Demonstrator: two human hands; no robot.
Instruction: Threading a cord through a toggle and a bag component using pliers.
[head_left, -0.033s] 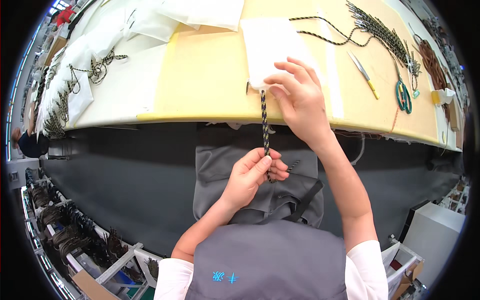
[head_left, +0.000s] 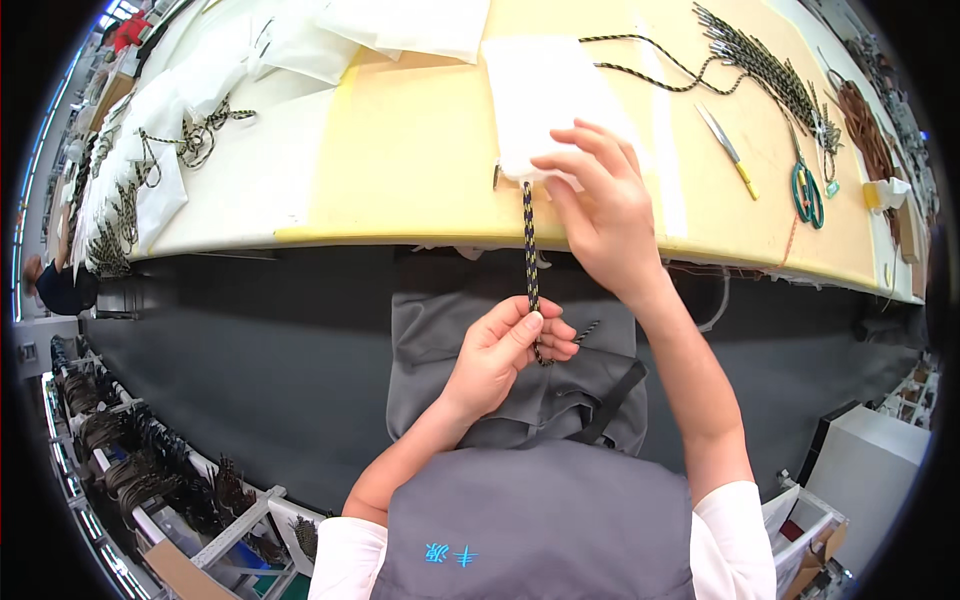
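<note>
A black-and-yellow patterned cord [head_left: 530, 240] hangs from the lower edge of a flat white bag-like piece [head_left: 550, 90] over the table's front edge. My left hand [head_left: 505, 350] pinches the cord between thumb and fingers in front of my apron, and its loose end pokes out past the fingers. Over the lower right part of the white piece, my right hand [head_left: 610, 205] is raised with fingers apart and nothing in them. A small dark metal-looking bit [head_left: 496, 176] is at the white piece's lower left corner.
On the yellow-topped table [head_left: 400, 190] to the right are a pointed tool with yellow handle [head_left: 742, 168], green-handled scissors [head_left: 806, 194] and a bundle of cords [head_left: 770, 75]. More white pieces [head_left: 215, 75] with cords lie at left. A rack [head_left: 230, 530] stands lower left.
My right hand has shifted very slightly, with its thumb and fingers a little farther from the cord. The left hand and the cord stay put.
</note>
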